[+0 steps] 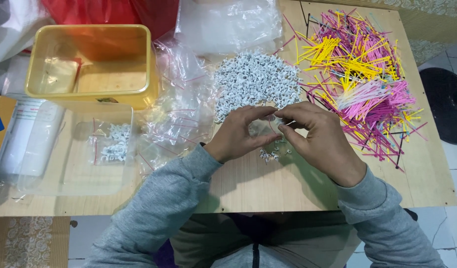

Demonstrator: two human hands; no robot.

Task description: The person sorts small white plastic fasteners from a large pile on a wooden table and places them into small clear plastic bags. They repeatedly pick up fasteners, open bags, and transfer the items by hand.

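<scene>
Head view: a small clear bag (pixel 264 130) is pinched between the left hand (pixel 238 136) and right hand (pixel 320 139), fingers clenched on it above the desk (pixel 268 183); one filled bag (pixel 113 144) is seen in the clear tray (pixel 69 168), the white bead pile (pixel 256 79) remains large

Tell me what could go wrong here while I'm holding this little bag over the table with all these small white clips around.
1. The small clear bag, pinched between left hand and right hand, could tip and drop clips; a few loose white clips already lie under it.
2. A sleeve could sweep the white clip pile into the coloured ties, mixing them.
3. The clear tray sits near the board's edge and might get knocked off.
</scene>
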